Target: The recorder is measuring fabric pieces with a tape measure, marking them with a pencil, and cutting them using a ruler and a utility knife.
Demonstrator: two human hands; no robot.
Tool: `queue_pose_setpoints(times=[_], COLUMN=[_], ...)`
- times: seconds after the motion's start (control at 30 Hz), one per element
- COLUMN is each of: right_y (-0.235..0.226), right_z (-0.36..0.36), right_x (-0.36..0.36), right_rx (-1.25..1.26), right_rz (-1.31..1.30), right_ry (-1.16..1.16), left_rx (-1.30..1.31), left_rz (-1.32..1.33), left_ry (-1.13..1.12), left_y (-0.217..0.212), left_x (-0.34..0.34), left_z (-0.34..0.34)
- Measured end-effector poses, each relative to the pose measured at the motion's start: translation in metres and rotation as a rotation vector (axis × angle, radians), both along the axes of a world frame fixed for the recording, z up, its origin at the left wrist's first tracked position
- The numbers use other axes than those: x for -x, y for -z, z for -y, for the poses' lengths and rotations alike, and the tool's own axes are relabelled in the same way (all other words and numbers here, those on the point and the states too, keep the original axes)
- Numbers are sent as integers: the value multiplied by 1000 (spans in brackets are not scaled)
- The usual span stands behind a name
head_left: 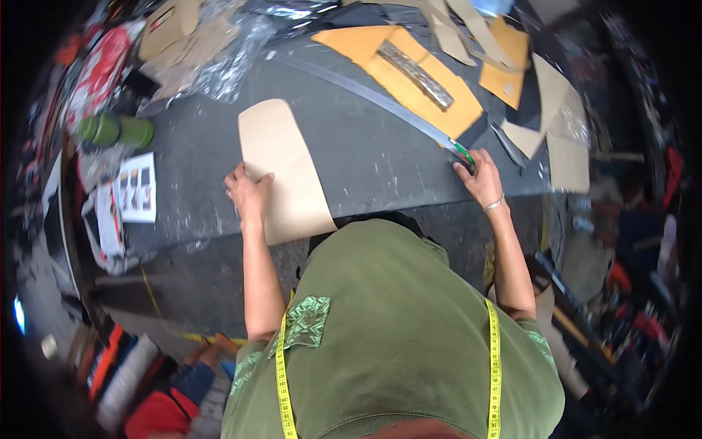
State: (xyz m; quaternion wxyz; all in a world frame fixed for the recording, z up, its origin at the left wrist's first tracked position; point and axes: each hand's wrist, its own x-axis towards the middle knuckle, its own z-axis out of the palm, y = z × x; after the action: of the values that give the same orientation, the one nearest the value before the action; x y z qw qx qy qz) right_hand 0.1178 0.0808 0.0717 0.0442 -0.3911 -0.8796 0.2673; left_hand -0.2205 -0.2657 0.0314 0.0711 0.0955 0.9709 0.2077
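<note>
A long tan pattern piece of card or leather (281, 157), rounded at its far end, lies on the dark table and overhangs the near edge. My left hand (250, 194) rests over its left edge, thumb on the piece and fingers apart on the table side. At the right, my right hand (482, 179) is closed on a slim green pen-like tool (462, 151); its exact kind is unclear. The tool is at the near end of a long metal ruler (365, 94), which slants across the table. A dark-handled knife-like tool (508, 145) lies just right of that hand.
Orange-yellow sheets (409, 77) carry a brown wrapped bar (417, 75) on the worktable (351, 161). Card offcuts (567, 161) are at the right. Clear plastic (227, 66), a green bottle (117, 132) and a printed sheet (137, 189) occupy the left side.
</note>
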Motion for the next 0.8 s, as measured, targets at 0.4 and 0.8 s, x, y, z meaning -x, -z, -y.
queue_pose_setpoints(times=[0.4, 0.8], right_y=[30, 5], right_z=[-62, -27], right_x=[39, 23], right_rx=[244, 46], right_rz=[147, -121], right_ry=[-261, -100], left_rx=[101, -536], left_rz=[167, 233], left_ry=[-236, -425], left_y=[-7, 44], left_x=[4, 62], left_z=[-11, 32])
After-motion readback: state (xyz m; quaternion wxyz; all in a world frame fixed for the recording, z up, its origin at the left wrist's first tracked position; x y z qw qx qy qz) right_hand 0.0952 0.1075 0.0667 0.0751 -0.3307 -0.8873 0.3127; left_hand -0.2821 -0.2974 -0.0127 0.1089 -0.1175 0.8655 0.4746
